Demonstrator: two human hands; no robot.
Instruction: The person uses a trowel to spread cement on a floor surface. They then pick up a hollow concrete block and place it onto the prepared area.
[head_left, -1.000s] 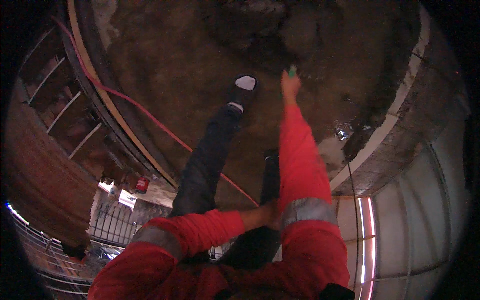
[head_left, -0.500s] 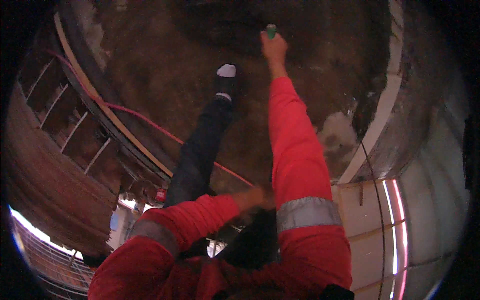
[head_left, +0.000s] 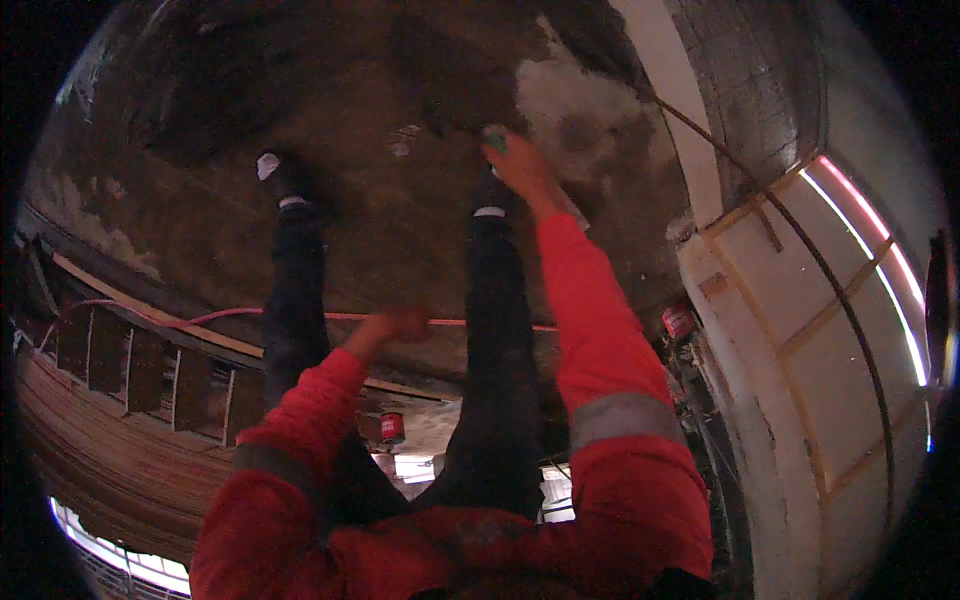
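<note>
My right hand (head_left: 522, 172) is closed round a small green object (head_left: 496, 140) with a pale end, held just past my right foot above the dark, damp-looking floor (head_left: 400, 240). Its exact kind cannot be made out. My left hand (head_left: 392, 326) hangs between my legs, over the line of a pink hose or rope (head_left: 345, 317). Motion smears its fingers, and nothing shows clearly in it. Both arms wear red sleeves with grey bands.
A wooden edge strip (head_left: 150, 312) and a slatted frame (head_left: 160, 370) lie at the left. Red cans stand behind my legs (head_left: 392, 428) and at the right (head_left: 678, 322). A dark cable (head_left: 815, 255) crosses the pale panels at the right.
The view has swung toward the right wall, and both my feet now show. My right hand has come nearer with the green object. My left hand has moved left, away from my right arm.
</note>
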